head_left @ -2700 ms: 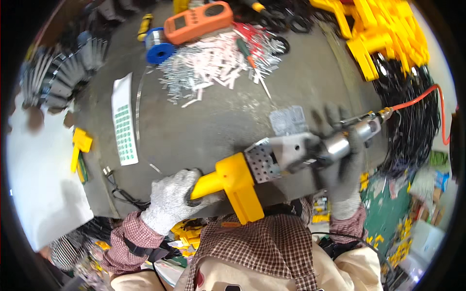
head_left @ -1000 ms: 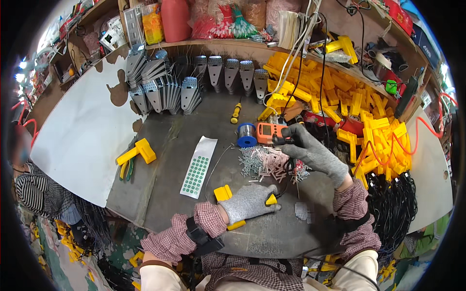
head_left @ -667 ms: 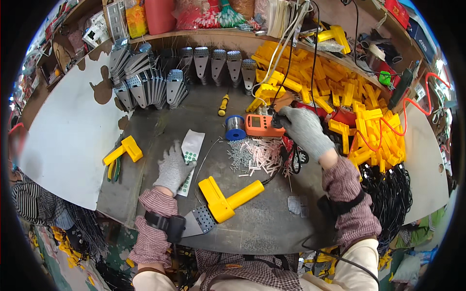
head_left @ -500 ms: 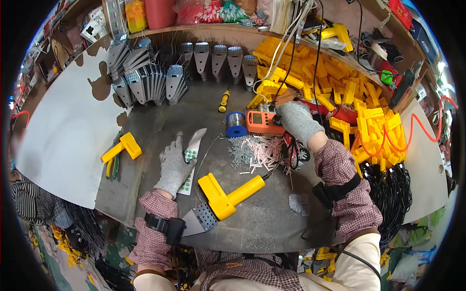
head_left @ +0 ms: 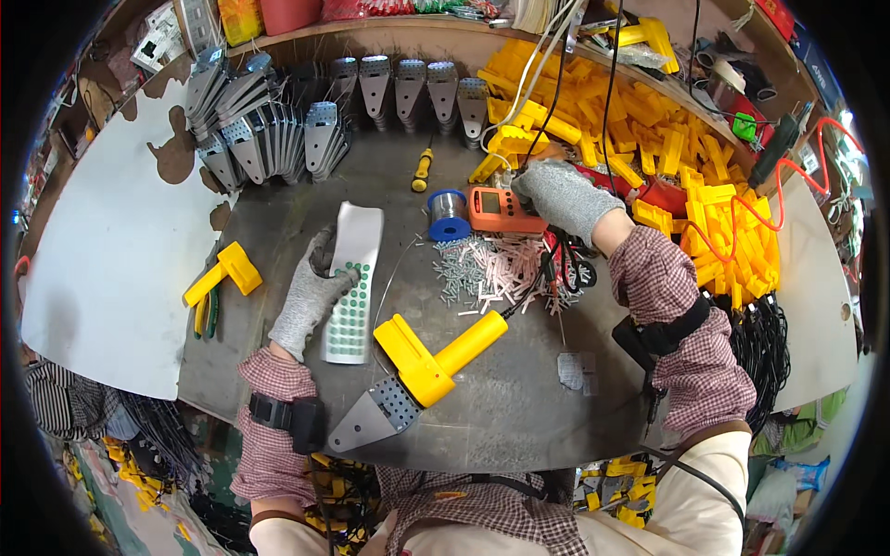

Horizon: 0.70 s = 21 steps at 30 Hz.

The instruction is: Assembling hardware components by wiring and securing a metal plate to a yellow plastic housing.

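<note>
My left hand [head_left: 311,298], in a grey glove, grips the left edge of a white sheet of round green stickers [head_left: 349,320], thumb on top. The sheet's upper part is plain and slightly curved. My gloved right hand [head_left: 567,199] is closed at the right end of an orange multimeter [head_left: 503,215], covering part of it; its fingertips are partly hidden. In front of me lies a yellow plastic housing [head_left: 431,363] with a black cable at one end. A perforated grey metal plate [head_left: 373,415] sticks out of its other end.
A blue solder spool [head_left: 449,219] and a pile of small sleeves and screws [head_left: 496,269] lie by the meter. Metal plates [head_left: 264,139] stand along the back. Yellow housings [head_left: 630,111] heap at right, near black cables [head_left: 756,347]. Another yellow housing [head_left: 225,271] and a screwdriver [head_left: 423,170] lie left.
My left hand has gone from lying flat over the sticker sheet to gripping its left edge, baring more green stickers. My right hand has shifted slightly at the meter. The whole view has tilted a little.
</note>
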Tool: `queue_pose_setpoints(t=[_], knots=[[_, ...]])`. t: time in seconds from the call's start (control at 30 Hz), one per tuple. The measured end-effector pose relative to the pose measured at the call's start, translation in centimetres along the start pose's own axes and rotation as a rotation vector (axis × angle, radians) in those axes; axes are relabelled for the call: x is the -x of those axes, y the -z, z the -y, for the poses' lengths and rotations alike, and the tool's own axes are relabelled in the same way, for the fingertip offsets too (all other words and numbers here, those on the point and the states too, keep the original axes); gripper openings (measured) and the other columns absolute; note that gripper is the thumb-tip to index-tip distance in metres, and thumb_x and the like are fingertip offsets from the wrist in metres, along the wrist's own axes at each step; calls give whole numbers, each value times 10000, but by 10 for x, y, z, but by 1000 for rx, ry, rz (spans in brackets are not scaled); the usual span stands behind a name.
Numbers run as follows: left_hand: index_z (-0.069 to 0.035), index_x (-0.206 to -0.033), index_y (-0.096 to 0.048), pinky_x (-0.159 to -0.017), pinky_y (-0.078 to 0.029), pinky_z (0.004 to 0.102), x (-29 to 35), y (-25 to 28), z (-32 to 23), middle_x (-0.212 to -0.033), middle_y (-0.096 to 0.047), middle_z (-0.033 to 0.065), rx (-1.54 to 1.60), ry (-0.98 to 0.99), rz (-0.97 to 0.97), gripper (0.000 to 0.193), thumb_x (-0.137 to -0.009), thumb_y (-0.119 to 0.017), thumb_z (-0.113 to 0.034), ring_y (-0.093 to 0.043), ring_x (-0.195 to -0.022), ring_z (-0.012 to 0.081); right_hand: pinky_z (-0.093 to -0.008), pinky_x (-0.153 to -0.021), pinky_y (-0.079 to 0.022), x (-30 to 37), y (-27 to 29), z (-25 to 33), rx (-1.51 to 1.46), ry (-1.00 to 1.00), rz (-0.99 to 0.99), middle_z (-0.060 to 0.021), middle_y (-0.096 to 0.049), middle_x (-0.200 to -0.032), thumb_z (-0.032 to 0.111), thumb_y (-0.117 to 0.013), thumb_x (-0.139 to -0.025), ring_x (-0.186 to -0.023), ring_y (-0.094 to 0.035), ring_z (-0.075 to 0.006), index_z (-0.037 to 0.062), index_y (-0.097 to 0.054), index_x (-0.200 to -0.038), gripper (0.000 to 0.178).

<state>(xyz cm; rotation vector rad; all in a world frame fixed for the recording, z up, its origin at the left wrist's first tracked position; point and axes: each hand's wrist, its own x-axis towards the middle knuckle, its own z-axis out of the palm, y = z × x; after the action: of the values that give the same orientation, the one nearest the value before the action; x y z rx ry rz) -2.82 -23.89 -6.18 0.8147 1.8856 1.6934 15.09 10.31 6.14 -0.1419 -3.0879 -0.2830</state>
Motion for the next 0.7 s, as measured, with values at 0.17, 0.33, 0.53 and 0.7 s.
queue_pose_setpoints(t=[0.17, 0.33, 0.53, 0.7], knots=[[-48, -1556, -345, -902, -494, 227, -3, -14, -19, -1307, -605, 78, -174, -11, -99, 829, -837, -756, -9, -582, -1084, 94, -447, -767, -532, -2, -4, -17, -164, -8, 75, -220, -687, -902, 24, -594, -814, -880, -685, -377, 20, -706, -913, 150], [-57, -1569, -319, -813, -516, 227, 0, -29, -39, -1080, -669, 82, -94, 29, -105, 821, -855, -718, 11, -613, -877, 92, -419, -783, -539, -9, -18, -25, -225, -42, 57, -189, -700, -910, 107, -645, -804, -902, -683, -378, 24, -713, -918, 157], [-83, -1562, -352, -796, -507, 215, 11, -30, -44, -1003, -676, 51, -32, -79, -147, 725, -909, -648, 25, -601, -903, 84, -470, -849, -532, -22, -5, 28, 17, -58, 2, -173, -718, -966, 151, -623, -865, -964, -686, -353, 74, -748, -915, 155], [-108, -1561, -349, -866, -514, 259, 36, -39, -56, -1118, -708, 124, -216, -121, -216, 683, -939, -612, -2, -614, -932, 109, -456, -955, -459, 6, 0, 170, -410, 169, -503, -118, -620, -1077, 251, -651, -907, -1077, -597, -305, 93, -681, -1015, 193]])
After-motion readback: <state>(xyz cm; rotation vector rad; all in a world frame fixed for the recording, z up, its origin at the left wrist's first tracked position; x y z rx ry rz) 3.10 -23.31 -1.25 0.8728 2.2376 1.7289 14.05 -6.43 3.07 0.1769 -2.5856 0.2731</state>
